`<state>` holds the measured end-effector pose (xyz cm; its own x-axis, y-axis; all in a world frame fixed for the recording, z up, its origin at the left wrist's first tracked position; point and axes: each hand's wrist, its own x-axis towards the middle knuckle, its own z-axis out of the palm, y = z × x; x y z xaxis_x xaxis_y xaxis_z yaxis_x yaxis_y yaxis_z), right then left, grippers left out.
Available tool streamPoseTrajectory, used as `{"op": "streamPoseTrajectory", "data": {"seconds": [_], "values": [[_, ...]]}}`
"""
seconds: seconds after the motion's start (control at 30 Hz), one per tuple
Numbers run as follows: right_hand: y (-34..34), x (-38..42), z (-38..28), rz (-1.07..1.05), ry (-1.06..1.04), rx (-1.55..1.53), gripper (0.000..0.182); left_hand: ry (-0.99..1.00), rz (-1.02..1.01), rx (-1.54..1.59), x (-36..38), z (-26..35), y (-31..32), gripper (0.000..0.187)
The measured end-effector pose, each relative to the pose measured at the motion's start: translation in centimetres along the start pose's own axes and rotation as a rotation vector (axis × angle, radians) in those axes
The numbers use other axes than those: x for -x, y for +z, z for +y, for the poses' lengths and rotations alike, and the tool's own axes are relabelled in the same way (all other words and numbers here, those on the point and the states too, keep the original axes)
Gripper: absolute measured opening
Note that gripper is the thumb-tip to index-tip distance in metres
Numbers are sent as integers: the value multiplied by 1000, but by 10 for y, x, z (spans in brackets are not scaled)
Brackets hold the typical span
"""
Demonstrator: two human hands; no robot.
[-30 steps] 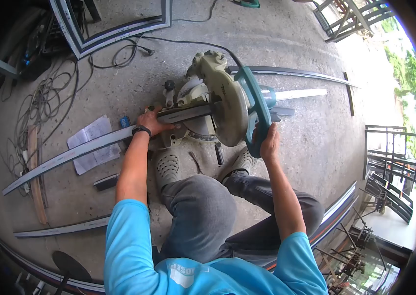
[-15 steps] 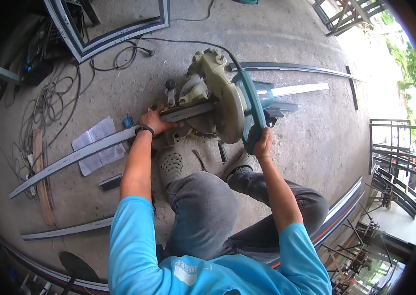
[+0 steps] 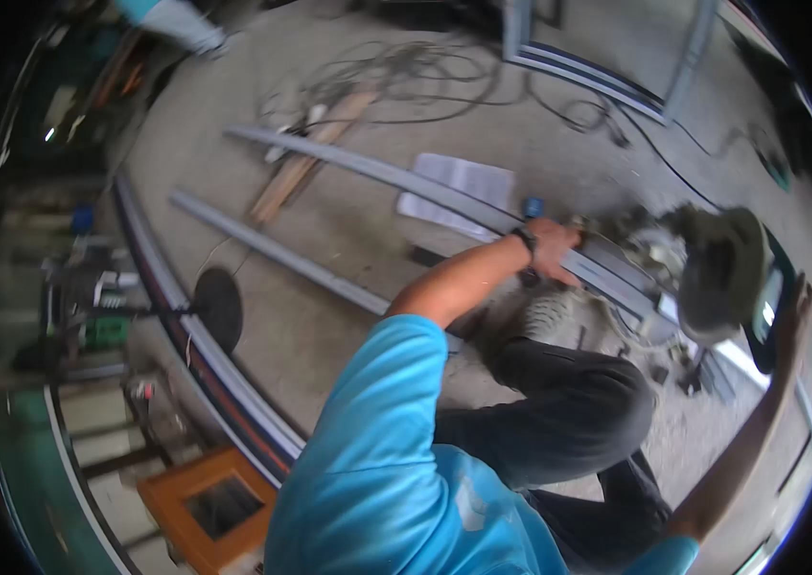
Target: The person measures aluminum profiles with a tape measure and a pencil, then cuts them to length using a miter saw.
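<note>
On the floor to my right stands a miter saw (image 3: 724, 273) with a round blade guard and a dark green handle (image 3: 766, 331). A long grey metal profile (image 3: 377, 170) runs from the upper left into the saw's base. My left hand (image 3: 552, 251), a dark band at its wrist, is closed over the profile just beside the saw. My right hand (image 3: 797, 309) is at the saw's handle, fingers around it, though motion blur softens them. The blade is hidden behind the guard.
A sheet of paper (image 3: 444, 174) lies under the profile. Wooden strips (image 3: 315, 153) and tangled cables (image 3: 396, 81) are beyond it. Another profile (image 3: 281, 254) lies nearer me, by a black disc (image 3: 219, 307). A metal frame (image 3: 617, 88) is at the top, an orange box (image 3: 171, 494) lower left.
The view has swung left, so the saw and both hands appear farther right. My left hand stays on the profile and my right hand at the saw handle.
</note>
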<state>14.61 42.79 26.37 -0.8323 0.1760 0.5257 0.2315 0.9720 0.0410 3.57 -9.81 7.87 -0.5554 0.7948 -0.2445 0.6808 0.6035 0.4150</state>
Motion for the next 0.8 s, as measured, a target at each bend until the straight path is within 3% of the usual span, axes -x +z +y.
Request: {"op": "streamPoseTrajectory", "data": {"seconds": [0.03,0.07,0.13,0.17,0.23,0.3,0.37,0.47,0.6,0.8], "values": [[-26,-16,-40,-56,201,65,70,-24,-38,-35,15,3,-9,90],[-55,-19,-88,96,101,88,63,-24,-49,-48,31,4,-20,89],[-82,5,-185,50,-91,-541,46,-7,-71,-58,55,12,-42,86],[-93,16,-241,-95,-203,-549,64,-3,-83,-60,67,18,-53,84],[-121,53,-318,-449,-409,-420,73,32,-74,-57,83,21,-63,80],[-124,76,-360,-853,-412,-424,95,71,-7,-61,110,21,-71,75],[-120,77,-363,-1248,-491,-444,95,52,-22,-125,148,18,-87,67],[-140,86,-353,-1082,-560,-422,84,16,-5,-111,214,-15,-68,55],[-170,98,-340,-967,-352,-721,69,-40,-50,-106,294,-50,-8,47],[-215,129,-287,-901,-158,-798,70,-209,-211,-93,335,-70,67,47]]}}
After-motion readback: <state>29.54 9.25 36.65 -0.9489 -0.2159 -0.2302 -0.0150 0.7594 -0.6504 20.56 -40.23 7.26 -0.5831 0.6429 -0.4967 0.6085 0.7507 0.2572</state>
